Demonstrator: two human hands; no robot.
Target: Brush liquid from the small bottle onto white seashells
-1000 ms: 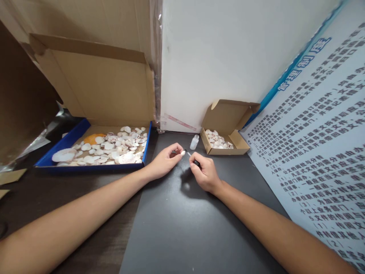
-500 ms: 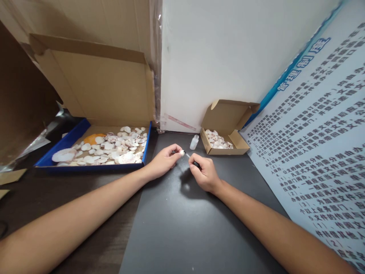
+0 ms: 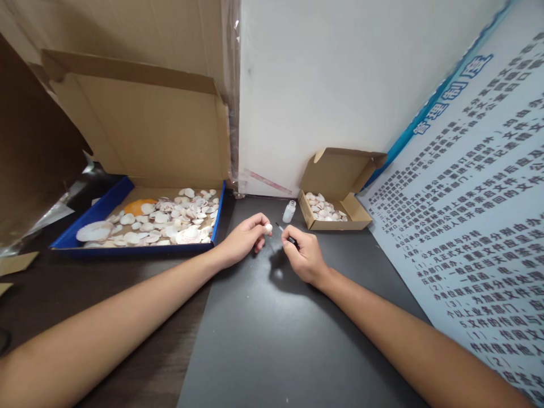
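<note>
A small white seashell is pinched between the thumb and fingers of my left hand. My right hand is closed round the black cap of a thin applicator brush. The brush tip points up and left, a short gap away from the shell. Just beyond the brush, a small uncapped glass bottle with whitish contents stands upright on the dark grey mat.
At the left is a blue-rimmed cardboard box with its lid raised, holding many shells. A smaller open cardboard box with shells stands at the back right. A white wall rises behind, and a printed board leans in from the right.
The brush tip and the shell, touching earlier, are now apart. My left hand has shifted and turned the shell slightly to the left. My right hand has hardly moved.
</note>
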